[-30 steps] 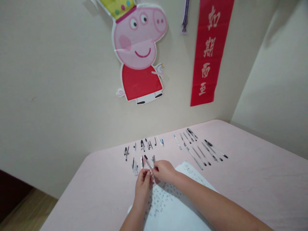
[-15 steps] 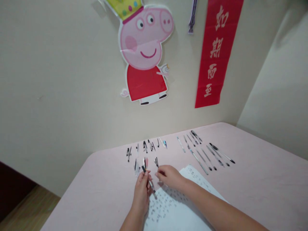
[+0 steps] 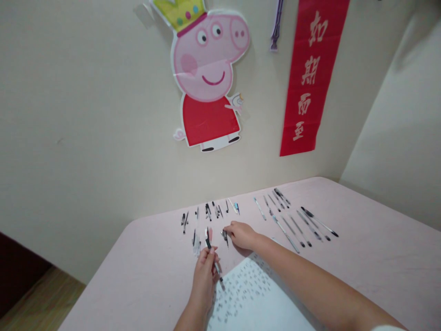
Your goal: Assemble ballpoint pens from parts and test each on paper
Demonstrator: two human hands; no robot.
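Observation:
My left hand (image 3: 204, 274) is closed around a pen (image 3: 217, 270) with a clear barrel and black ends, held slanting over the corner of the written sheet (image 3: 275, 303). My right hand (image 3: 242, 235) reaches forward with its fingers bent together. Its fingertips are at the top of a small cluster of dark and silver pen parts (image 3: 225, 237) on the table; whatever is between them is too small to make out. Just beyond my left hand lie a pink-and-white piece (image 3: 210, 233) and a group of clear pen parts (image 3: 196, 243).
Several small dark pen parts (image 3: 208, 211) lie in groups along the table's back edge. To the right, several whole pens (image 3: 287, 233) are spread in slanting rows. The pink table (image 3: 138, 276) meets a wall with a cartoon pig cutout (image 3: 210, 119) and a red banner (image 3: 303, 92).
My right hand has moved forward, away from the paper, to the small cluster of pen parts. My left hand still holds the pen, now turned slightly.

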